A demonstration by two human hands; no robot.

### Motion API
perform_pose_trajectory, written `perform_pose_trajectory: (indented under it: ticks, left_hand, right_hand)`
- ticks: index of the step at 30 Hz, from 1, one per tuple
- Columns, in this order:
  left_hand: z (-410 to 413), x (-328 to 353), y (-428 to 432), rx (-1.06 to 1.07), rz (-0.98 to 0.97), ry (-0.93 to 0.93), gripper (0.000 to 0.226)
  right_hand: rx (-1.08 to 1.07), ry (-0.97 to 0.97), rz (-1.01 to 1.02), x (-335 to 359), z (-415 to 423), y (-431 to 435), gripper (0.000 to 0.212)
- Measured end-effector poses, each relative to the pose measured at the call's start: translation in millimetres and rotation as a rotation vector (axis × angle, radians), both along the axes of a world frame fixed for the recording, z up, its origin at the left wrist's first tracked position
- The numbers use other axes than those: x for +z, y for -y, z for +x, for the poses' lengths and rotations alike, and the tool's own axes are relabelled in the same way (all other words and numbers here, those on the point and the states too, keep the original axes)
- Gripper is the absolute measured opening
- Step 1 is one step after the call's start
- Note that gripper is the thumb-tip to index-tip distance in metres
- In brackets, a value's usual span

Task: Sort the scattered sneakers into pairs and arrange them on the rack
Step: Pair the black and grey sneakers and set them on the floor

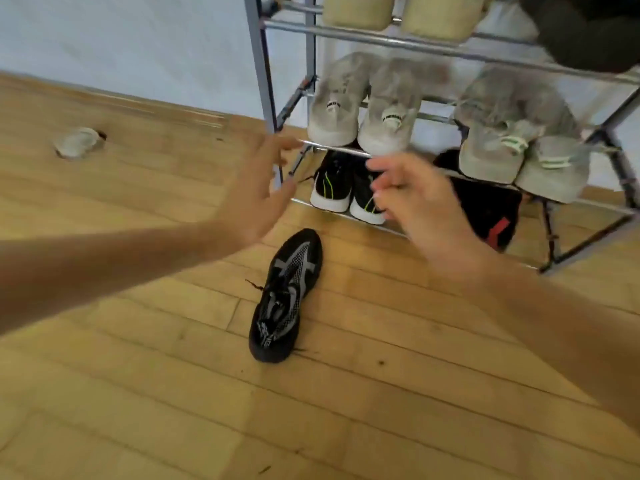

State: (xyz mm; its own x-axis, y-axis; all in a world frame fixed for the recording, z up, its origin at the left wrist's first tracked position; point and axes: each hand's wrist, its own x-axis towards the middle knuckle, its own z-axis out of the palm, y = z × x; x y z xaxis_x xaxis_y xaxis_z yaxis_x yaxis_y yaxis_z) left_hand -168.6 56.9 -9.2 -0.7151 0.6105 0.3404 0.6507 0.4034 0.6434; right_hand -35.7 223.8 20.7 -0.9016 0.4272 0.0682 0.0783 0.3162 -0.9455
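Black mesh sneaker [286, 295] on floor, toe toward rack [381, 36]; left hand [258, 199] nearer than right hand [420, 206], both with fingers apart, empty.

left hand [256, 199] empty; right hand [420, 206] empty; black sneaker [285, 296] on floor [138, 393]

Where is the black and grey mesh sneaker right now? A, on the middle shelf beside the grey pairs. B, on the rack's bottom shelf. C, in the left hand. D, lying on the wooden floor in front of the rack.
D: the black and grey mesh sneaker lies alone on the wooden floor in front of the rack, touched by neither hand.
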Motion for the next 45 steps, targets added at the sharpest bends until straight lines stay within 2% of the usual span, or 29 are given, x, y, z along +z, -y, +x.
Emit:
perform_pose_trajectory:
  ticks: [2, 3, 4, 6, 8, 10, 14, 16, 19, 23, 28, 32, 36, 40, 41, 44, 45]
  left_hand:
    - [32, -81, 21, 0.092, -0.38, 0.367, 0.079]
    - [40, -113, 26, 0.142, -0.54, 0.485, 0.088]
    - [44, -139, 25, 0.157, -0.652, 0.544, 0.095]
    - [48, -166, 19, 0.167, -0.756, 0.544, 0.1]
    - [54, -178, 13, 0.208, -0.694, 0.559, 0.098]
    - [49, -180, 10, 0.311, -0.505, 0.651, 0.09]
    - [38, -172, 15, 0.445, -0.169, 0.788, 0.068]
    - [38, -166, 18, 0.431, -0.032, 0.905, 0.065]
    - [42, -151, 16, 0.261, -0.073, 1.008, 0.077]
    - [48, -124, -9, 0.001, -0.259, 1.012, 0.092]
    - [73, -92, -79, -0.249, -0.308, 0.995, 0.099]
    - [126, -92, -151, -0.444, -0.343, 0.946, 0.102]
    - [196, -124, -205, -0.536, -0.32, 1.037, 0.101]
    - [245, -151, -217, -0.543, -0.315, 1.045, 0.097]
    - [253, -157, -217, -0.553, -0.345, 0.991, 0.095]
    - [261, -172, -212, -0.564, -0.55, 0.569, 0.093]
    - [262, -176, -211, -0.552, -0.574, 0.492, 0.092]
  right_hand:
    - [0.06, 0.33, -0.104, -78, 6, 23, 0.032]
    - [0.072, 0.452, -0.12, -113, 8, 34, 0.036]
    - [0.062, 0.547, -0.138, -139, 7, 40, 0.041]
    - [0.026, 0.645, -0.227, -166, 2, 53, 0.046]
    - [-0.002, 0.707, -0.383, -182, -3, 65, 0.051]
    - [-0.007, 0.702, -0.511, -188, -11, 74, 0.053]
    - [-0.018, 0.646, -0.635, -186, -18, 79, 0.053]
    - [-0.05, 0.622, -0.665, -188, -14, 76, 0.058]
    - [-0.104, 0.607, -0.678, -189, -4, 68, 0.063]
    - [-0.229, 0.486, -0.745, -179, 22, 42, 0.061]
    - [-0.382, 0.298, -0.765, -156, 83, -13, 0.064]
    - [-0.541, 0.186, -0.708, -147, 152, -63, 0.062]
    - [-0.705, 0.207, -0.609, -149, 223, -95, 0.059]
    - [-0.741, 0.316, -0.568, -164, 269, -103, 0.059]
    - [-0.732, 0.365, -0.559, -171, 276, -100, 0.059]
    - [-0.705, 0.461, -0.459, -191, 281, -84, 0.053]
    - [-0.707, 0.473, -0.396, -197, 280, -80, 0.05]
